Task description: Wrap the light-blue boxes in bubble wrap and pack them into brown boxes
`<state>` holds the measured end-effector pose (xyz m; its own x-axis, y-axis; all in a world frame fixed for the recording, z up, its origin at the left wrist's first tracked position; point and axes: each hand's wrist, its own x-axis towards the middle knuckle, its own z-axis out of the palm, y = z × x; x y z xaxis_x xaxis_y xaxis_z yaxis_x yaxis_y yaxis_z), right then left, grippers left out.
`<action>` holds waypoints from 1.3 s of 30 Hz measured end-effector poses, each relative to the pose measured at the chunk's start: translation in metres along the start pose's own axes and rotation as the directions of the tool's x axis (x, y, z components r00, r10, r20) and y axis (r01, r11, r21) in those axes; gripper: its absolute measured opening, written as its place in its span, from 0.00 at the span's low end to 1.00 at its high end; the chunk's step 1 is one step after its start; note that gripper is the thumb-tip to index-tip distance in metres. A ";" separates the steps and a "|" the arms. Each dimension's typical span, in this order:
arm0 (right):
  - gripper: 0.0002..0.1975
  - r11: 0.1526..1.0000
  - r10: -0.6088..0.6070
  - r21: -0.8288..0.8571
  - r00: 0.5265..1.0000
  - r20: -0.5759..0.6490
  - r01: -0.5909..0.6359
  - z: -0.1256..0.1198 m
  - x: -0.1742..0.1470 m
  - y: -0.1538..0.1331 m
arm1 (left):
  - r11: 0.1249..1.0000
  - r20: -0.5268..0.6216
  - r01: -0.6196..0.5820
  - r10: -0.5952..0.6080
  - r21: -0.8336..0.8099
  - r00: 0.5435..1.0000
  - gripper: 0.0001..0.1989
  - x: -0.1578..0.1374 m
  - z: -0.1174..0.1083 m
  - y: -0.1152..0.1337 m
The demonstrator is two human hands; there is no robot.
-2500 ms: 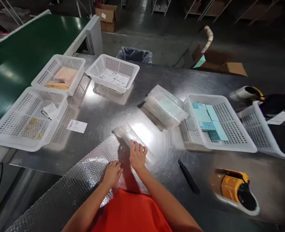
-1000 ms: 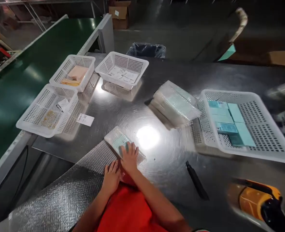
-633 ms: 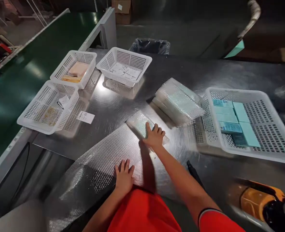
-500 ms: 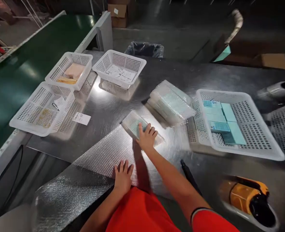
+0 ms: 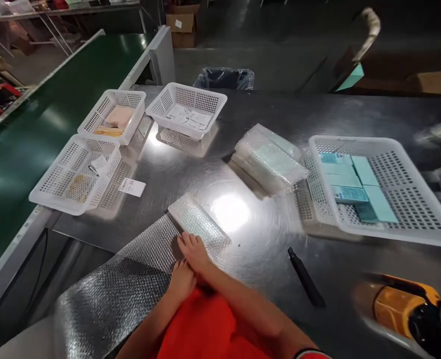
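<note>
A sheet of bubble wrap (image 5: pixel 130 271) runs from the lower left up onto the metal table. At its upper end lies a flat bundle rolled in bubble wrap (image 5: pixel 200 219). My right hand (image 5: pixel 195 253) lies across the sheet at the bundle's near edge, its fingers extended and fairly close together. Just below, my left hand (image 5: pixel 182 280) has its fingers bunched on the sheet near its edge, partly covered by the right hand; its thumb is hidden. A stack of bubble-wrapped packs (image 5: pixel 267 159) stands farther back.
A white basket (image 5: pixel 426 199) with teal boxes (image 5: pixel 379 202) stands right; several white baskets (image 5: pixel 61 172) stand left beside a green conveyor (image 5: pixel 52 109). A black pen-like tool (image 5: pixel 306 276), a white label card (image 5: pixel 132 187) and a yellow-black tape dispenser (image 5: pixel 407 311) lie on the table.
My right hand has moved off the top of the wrapped bundle, down and left, to beside my left hand. The bundle has shifted left and nearer. The view has turned slightly.
</note>
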<state>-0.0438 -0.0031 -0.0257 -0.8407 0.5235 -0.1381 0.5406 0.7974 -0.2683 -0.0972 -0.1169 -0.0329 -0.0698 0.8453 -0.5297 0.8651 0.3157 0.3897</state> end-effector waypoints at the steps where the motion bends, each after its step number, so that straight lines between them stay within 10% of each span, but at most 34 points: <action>1: 0.24 1.000 0.027 -0.005 0.999 -0.028 -0.027 0.000 0.001 0.007 | 1.000 -0.001 -0.012 0.012 0.007 1.000 0.21 0.000 -0.001 -0.001; 8: 0.49 0.932 0.363 -0.026 0.931 0.032 -0.363 -0.015 0.008 0.051 | 0.997 0.036 -0.034 0.031 0.066 0.999 0.29 -0.009 -0.004 -0.014; 15: 0.48 0.926 0.376 -0.044 0.923 0.076 -0.374 -0.028 0.014 0.079 | 0.990 0.067 -0.119 0.115 0.069 0.991 0.28 0.002 0.006 -0.003; 22: 0.45 0.936 0.352 -0.038 0.928 0.119 -0.351 -0.024 0.018 0.092 | 0.975 -0.270 0.115 -0.061 0.188 0.961 0.32 0.005 -0.004 -0.038; 39: 0.38 0.918 0.397 0.065 0.903 -0.164 -0.391 -0.036 -0.019 0.104 | 0.863 -0.241 0.190 -0.082 0.467 0.967 0.30 -0.007 0.004 -0.090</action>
<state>0.0299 0.0808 -0.0171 -0.5400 0.8383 -0.0750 0.8232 0.5075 -0.2544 -0.1726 -0.1528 -0.0673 -0.2581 0.8954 -0.3629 0.9659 0.2313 -0.1161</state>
